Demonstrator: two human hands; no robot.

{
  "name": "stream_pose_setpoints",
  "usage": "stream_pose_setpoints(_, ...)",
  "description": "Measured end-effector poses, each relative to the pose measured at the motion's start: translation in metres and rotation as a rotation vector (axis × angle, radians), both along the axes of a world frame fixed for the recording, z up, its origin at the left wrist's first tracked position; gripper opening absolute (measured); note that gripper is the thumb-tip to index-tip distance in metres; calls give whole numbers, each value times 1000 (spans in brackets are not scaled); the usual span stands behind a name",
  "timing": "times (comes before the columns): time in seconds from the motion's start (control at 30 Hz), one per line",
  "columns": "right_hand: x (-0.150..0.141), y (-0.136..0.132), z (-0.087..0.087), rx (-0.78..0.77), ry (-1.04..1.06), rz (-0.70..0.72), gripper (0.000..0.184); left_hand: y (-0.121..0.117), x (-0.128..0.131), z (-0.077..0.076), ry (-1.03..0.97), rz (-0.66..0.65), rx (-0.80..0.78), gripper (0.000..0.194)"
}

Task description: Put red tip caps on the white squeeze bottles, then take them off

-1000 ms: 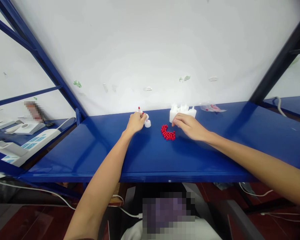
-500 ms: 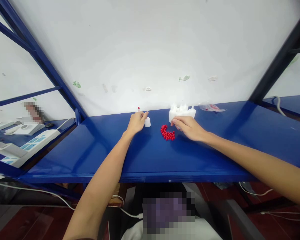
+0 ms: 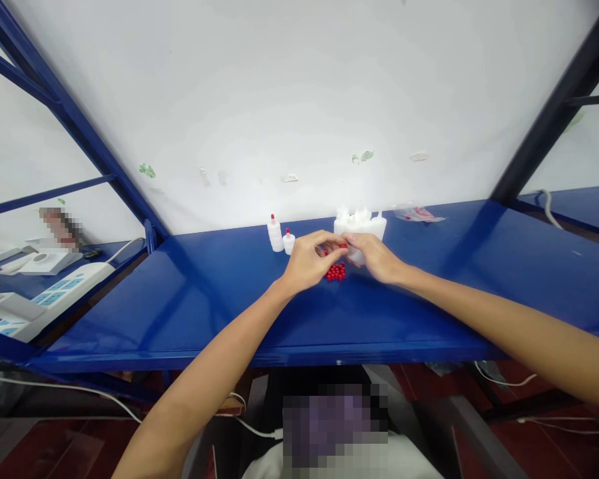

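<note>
My left hand (image 3: 313, 258) is curled over the loose small red caps (image 3: 336, 272), its thumb and fingers closing on a red cap (image 3: 343, 246). Touching its fingertips, my right hand (image 3: 374, 256) grips a small white squeeze bottle (image 3: 355, 255), mostly covered by the fingers. Whether the cap sits on the bottle's tip is hidden. To the left stand a white bottle with a red tip (image 3: 274, 235) and a shorter-looking one (image 3: 289, 242), partly behind my left hand. Behind my right hand is a group of white bottles (image 3: 374, 226) with bare pale nozzles.
A clear plastic bag with red bits (image 3: 419, 214) lies at the back right of the blue table (image 3: 180, 306). The wall (image 3: 259, 100) rises behind. At left are a white power strip (image 3: 74, 286) and blue frame posts (image 3: 80, 126).
My left hand has left the bottles at the left and moved right to meet my right hand, now holding a red cap. A white bottle now shows in my right hand.
</note>
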State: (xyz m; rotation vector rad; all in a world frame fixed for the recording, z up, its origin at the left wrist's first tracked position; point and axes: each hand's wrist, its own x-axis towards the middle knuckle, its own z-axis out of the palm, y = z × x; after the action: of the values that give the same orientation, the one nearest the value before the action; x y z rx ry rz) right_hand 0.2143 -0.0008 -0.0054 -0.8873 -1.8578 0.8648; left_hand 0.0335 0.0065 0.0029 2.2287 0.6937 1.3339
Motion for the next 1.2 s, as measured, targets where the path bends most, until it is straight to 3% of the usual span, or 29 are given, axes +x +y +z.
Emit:
stream_pose_setpoints(0.43, 1, -6, 7, 164, -164, 33, 50, 3, -4, 0, 71, -38, 22, 10)
stream_pose_setpoints(0.67, 2, -7, 8, 71, -176, 100, 38, 1, -3, -5, 85, -59, 26, 8)
stream_pose_setpoints(0.87, -2, -15, 13, 75, -113, 100, 19, -5, 4, -13, 72, -111, -130, 14)
stream_pose_setpoints(1.03, -1, -13, 10, 57, -66, 80, 22, -10, 9, -13, 17, -134, -207, 15)
stream_pose_setpoints(1.1, 1, -10, 8, 43, -63, 41, 28, -6, 7, -9, -72, -104, -238, 19)
stream_pose_setpoints(1.2, 3, -6, 7, 75, -133, -65, 29, 8, -6, 1, -272, 126, -227, 21)
